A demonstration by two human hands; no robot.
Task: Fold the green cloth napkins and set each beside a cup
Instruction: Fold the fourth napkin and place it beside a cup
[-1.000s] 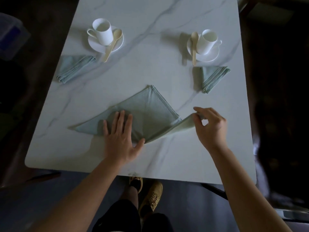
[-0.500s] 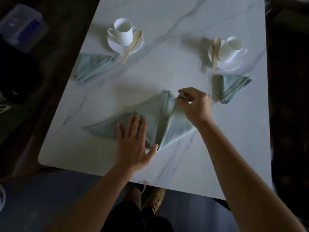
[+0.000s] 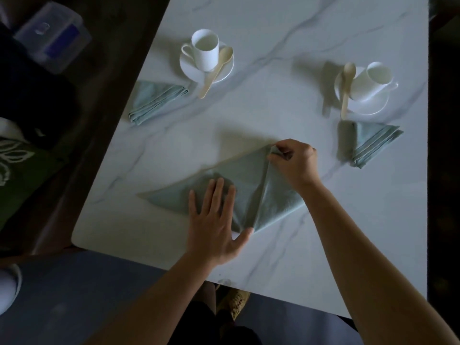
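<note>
Three green cloth napkins on the marble counter (image 3: 273, 28).

Item one, the half-folded napkin (image 3: 244, 175): a triangle at the counter's middle, toward its near edge. By my judgement it is soft, light and limp. It should crease readily but slide on the polished counter unless pinned, so it is best taken by a corner or hem.

Left hand (image 3: 214, 220): fingers straight and spread, palm flat on the napkin's near part, pinning it.

Right hand (image 3: 293, 163): fingers curled, pinching the cloth's right corner, which is held over at the triangle's far tip.

Items two and three are already folded small. The left folded napkin (image 3: 155, 102) lies toward the counter's far left, beside the left cup (image 3: 205, 52). The right folded napkin (image 3: 373, 140) lies toward its far right, beside the right cup (image 3: 371, 82).
</note>
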